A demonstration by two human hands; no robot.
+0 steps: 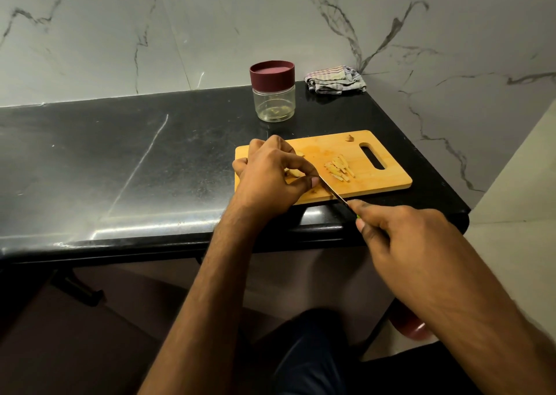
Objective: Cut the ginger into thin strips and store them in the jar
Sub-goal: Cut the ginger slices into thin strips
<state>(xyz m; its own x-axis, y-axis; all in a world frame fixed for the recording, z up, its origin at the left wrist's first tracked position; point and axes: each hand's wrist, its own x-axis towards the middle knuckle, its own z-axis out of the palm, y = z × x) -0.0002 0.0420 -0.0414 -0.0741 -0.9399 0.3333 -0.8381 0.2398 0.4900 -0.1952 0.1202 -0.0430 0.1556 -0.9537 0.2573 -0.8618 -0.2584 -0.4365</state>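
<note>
Found left hand (270,178) curled over ginger piece (293,172) on cutting board (388,181) to steady it, right hand (403,238) gripping knife (332,193), cut strips (340,168) heaped aside, jar (273,91) lidded behind on bench (120,166).

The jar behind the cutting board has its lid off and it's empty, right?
Not quite. The head view shows the jar behind the cutting board with its maroon lid on, not off. It does look empty; the cut ginger strips lie on the board.
</note>
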